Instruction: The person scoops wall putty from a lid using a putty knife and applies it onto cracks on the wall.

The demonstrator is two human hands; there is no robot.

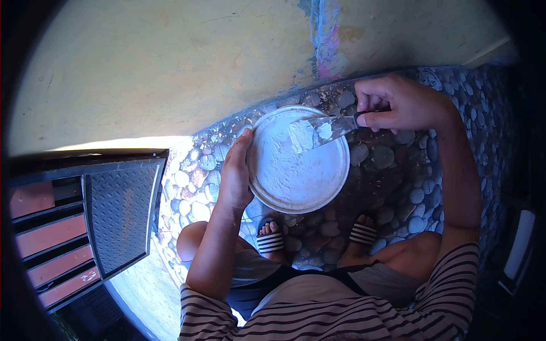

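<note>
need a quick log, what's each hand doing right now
Left hand: closed on the rim of the round lid.
Right hand: closed on the putty knife.

I am seeing the person wearing a short-sleeved dark-and-white striped shirt [318,318], grey shorts [375,284], and black-and-white striped slide sandals [271,241]; forearms bare.

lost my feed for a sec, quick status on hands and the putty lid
Left hand grips rim of round white lid. Right hand holds putty knife, blade over lid with white paste on it. Nothing in the way; pebble floor below.
</note>
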